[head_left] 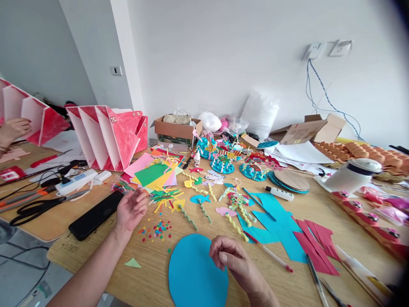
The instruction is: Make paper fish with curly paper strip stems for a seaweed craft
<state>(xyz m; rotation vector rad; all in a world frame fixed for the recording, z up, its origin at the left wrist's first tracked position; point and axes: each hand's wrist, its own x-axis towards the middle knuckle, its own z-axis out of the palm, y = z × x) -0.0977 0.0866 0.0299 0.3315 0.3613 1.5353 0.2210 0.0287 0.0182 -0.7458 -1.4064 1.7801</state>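
Observation:
My left hand is raised over the table with its palm turned up. Its fingers are apart and loosely bent, and nothing shows in them. Below it lie scattered coloured paper dots. My right hand hovers at the right edge of a blue round disc, with its fingers curled in toward the thumb. What these fingers hold, if anything, is hidden. Beyond the disc are paper fish with twisted strips, such as a blue fish and a pink fish. A green paper scrap lies left of the disc.
At left are a black phone, black scissors and a power strip. Blue paper offcuts, red strips and a glue bottle lie right. Decorated blue discs stand behind. Another person's hand is far left.

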